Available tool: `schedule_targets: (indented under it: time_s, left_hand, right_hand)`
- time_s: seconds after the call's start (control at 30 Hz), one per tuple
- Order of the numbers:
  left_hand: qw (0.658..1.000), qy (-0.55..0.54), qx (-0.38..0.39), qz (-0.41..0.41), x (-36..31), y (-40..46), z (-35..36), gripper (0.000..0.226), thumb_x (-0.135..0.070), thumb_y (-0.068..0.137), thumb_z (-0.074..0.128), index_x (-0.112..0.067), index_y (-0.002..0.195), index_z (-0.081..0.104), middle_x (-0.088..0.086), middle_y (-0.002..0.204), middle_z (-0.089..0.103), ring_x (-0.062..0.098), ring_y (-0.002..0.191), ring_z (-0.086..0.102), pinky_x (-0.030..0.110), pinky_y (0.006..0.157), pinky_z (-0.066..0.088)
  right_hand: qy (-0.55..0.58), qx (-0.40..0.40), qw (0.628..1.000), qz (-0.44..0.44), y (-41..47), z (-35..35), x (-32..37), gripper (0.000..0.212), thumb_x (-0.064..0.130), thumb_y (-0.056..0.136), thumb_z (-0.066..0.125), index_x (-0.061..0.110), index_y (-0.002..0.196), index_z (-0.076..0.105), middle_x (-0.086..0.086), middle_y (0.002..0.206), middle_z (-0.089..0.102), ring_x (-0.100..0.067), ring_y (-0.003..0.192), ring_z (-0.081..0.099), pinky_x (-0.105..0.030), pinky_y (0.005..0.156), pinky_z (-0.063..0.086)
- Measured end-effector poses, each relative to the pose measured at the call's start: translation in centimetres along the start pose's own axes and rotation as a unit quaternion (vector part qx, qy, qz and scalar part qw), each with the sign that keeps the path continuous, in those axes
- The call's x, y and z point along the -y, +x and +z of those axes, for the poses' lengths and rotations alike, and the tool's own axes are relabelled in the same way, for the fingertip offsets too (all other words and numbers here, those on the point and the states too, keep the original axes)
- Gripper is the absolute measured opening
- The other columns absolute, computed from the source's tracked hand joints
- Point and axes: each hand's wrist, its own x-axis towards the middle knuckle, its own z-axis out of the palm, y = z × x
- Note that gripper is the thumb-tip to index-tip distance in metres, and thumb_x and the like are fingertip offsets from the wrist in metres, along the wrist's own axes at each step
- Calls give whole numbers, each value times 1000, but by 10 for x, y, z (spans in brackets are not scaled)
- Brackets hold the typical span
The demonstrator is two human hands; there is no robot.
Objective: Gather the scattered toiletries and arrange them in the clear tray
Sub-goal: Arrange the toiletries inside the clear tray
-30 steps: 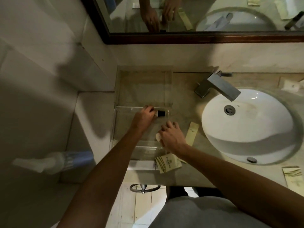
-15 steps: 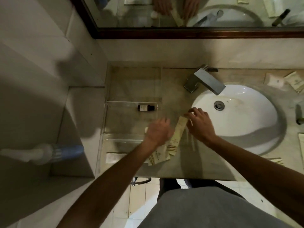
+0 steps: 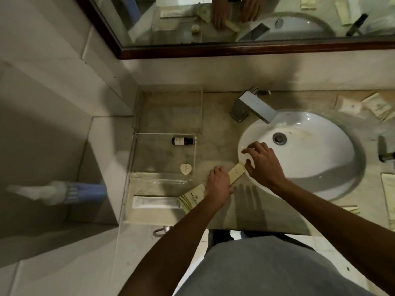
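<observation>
The person stood at the beige marble counter with both hands low beside the white oval basin. The left hand was curled around the near end of a long, flat cream-coloured sachet, fingers clamped on it, while the right hand hovered over its far end with the fingers spread apart, the thumb and forefinger just touching or about to touch the tip; from where I stood I could not tell which. The sachet lay slanted on the counter's edge, right beside the basin rim and just to the right of the clear acrylic tray.

Inside the tray a small dark brown bottle with a pale label lay on its side against the far wall, and a little cream heart-shaped soap sat near the right front corner. A second cream packet with gold stripes and a long white boxed tube waited on the counter in front of the tray; more packets lay well apart, beyond the basin.

To do this step well, I judged the left hand should lift the sachet flat and clear of the tray's right wall, then lay it parallel to the bottle in the bare middle, leaving room for the rest
</observation>
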Motion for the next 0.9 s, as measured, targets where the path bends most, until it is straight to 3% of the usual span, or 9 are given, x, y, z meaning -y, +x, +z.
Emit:
schedule_targets:
  time_s: [0.1, 0.2, 0.3, 0.4, 0.53, 0.63, 0.9]
  left_hand:
    - [999, -8, 5, 37, -5, 0, -12, 44, -18, 89, 62, -6, 128, 47, 14, 125, 49, 24, 105, 52, 35, 89, 45]
    - [992, -49, -64, 95, 8, -9, -48, 20, -17, 93, 47, -11, 111, 54, 11, 105, 57, 22, 83, 55, 34, 73, 45]
    - [984, 12, -141, 108, 77, -9, -97, 14, -24, 88, 56, -14, 97, 59, 4, 87, 64, 18, 69, 59, 33, 69, 51]
    - [986, 96, -120, 61, 171, 1, -121, 21, -18, 85, 55, -15, 105, 61, 8, 98, 68, 27, 90, 64, 42, 90, 46]
    - [989, 143, -12, 24, 241, 7, -109, 34, -22, 89, 50, -13, 121, 55, 13, 122, 61, 32, 114, 54, 44, 101, 35]
    - [991, 123, -23, 41, 251, 6, -99, 40, -24, 83, 56, -16, 122, 52, 10, 128, 52, 31, 118, 47, 45, 99, 34]
    - [993, 49, -60, 91, 250, 10, -99, 39, -7, 78, 63, -17, 115, 60, 12, 125, 54, 33, 112, 53, 43, 91, 45]
  right_hand:
    - [8, -5, 1000, -16, 3, 0, 7, 33, 16, 84, 69, 14, 116, 63, -9, 118, 58, -26, 107, 51, -38, 88, 46]
    - [37, -48, 998, -21, 8, -6, 14, 31, 18, 84, 68, 13, 115, 63, -9, 115, 58, -24, 104, 52, -39, 85, 49]
    - [81, -76, 994, -22, 17, -9, 23, 26, 23, 89, 65, 13, 113, 64, -9, 112, 61, -22, 98, 56, -34, 80, 50]
    - [73, -50, 995, -45, 25, 1, 35, 24, 26, 93, 61, 12, 111, 65, -9, 112, 63, -23, 93, 59, -32, 76, 48]
    - [39, 11, 998, -56, 24, 21, 47, 28, 21, 89, 66, 14, 115, 64, -9, 117, 61, -25, 102, 58, -34, 82, 47]
    - [27, 29, 998, -51, 18, 26, 47, 29, 20, 87, 68, 15, 116, 64, -7, 118, 61, -25, 105, 56, -35, 83, 47]
    - [-10, 25, 999, -43, 9, 19, 27, 29, 14, 84, 69, 13, 112, 66, -10, 113, 63, -28, 102, 56, -37, 81, 47]
